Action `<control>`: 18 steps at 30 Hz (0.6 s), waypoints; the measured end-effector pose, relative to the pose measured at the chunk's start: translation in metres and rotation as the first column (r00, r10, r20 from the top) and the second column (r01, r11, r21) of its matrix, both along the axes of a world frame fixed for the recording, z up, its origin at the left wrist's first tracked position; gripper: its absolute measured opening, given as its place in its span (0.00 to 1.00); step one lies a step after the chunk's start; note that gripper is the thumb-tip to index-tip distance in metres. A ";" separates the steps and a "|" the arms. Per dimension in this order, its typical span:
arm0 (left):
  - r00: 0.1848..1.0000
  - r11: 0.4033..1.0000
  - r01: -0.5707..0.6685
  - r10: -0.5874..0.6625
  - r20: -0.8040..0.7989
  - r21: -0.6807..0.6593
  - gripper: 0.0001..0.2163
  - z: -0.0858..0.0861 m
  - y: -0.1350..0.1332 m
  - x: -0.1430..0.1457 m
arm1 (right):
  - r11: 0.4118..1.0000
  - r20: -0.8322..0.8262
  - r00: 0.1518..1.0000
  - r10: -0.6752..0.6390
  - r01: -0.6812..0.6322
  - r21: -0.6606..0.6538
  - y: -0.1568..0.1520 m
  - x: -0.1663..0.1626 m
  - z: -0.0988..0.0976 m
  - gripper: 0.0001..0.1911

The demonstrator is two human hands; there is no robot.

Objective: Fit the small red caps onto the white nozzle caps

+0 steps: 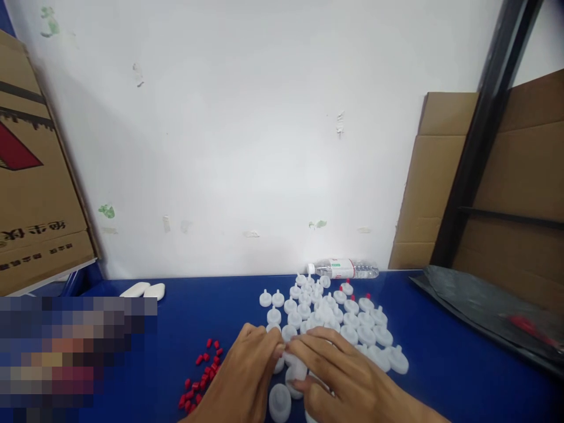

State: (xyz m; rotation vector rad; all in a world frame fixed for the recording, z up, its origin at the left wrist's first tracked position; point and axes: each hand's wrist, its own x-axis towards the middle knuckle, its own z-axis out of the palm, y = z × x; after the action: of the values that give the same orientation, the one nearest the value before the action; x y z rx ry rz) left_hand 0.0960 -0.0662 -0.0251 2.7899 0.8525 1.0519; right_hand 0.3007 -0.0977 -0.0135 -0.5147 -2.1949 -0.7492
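Observation:
My left hand [249, 367] is closed in a pinch, its fingertips meeting those of my right hand. Whatever it pinches is hidden. My right hand [346, 367] curls around a translucent white nozzle cap [296, 375], with the thumb against its lower side. Just below lies another white cap [280, 402], wide side up. Left of my left hand are several small red tip caps [205, 376] in a loose heap. Behind both hands spreads a large group of white nozzle caps [294, 319], mostly nozzle up. A few at the back right carry a red tip [353, 298].
A clear plastic bottle [348, 268] lies against the wall at the table's back. Two white rounded objects [145, 290] rest at the back left of the blue table [176, 323]. Cardboard boxes [39, 176] flank both sides. A dark plastic bag [489, 317] lies right.

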 end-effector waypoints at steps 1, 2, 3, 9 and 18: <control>1.000 0.999 -0.005 0.005 0.005 0.047 0.14 -0.001 -0.001 0.000 | 1.000 -0.001 1.000 -0.013 0.013 0.004 -0.001 0.000 0.000 0.13; 1.000 0.996 -0.014 0.013 0.011 0.093 0.13 -0.002 -0.002 -0.001 | 1.000 0.003 1.000 -0.026 0.026 0.004 -0.003 -0.001 0.000 0.13; 1.000 0.990 -0.024 0.023 0.011 0.136 0.13 -0.004 -0.002 -0.002 | 0.999 0.010 0.999 -0.036 0.036 0.002 -0.004 -0.001 -0.001 0.13; 0.998 0.973 -0.064 0.066 0.001 0.224 0.11 -0.006 -0.001 -0.007 | 1.000 -0.023 1.000 -0.015 0.015 0.008 -0.002 -0.008 -0.003 0.14; 0.958 0.982 -0.175 0.185 -0.217 0.069 0.15 0.024 0.032 -0.037 | 0.683 -0.029 0.795 -0.605 0.500 -0.533 0.056 0.091 0.000 0.25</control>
State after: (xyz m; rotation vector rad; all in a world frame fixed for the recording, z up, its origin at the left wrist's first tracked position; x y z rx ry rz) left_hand 0.0595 -0.0347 -0.0014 2.9585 1.1390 0.7966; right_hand 0.3918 -0.0414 -0.0134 -1.5210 -2.0242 -0.3685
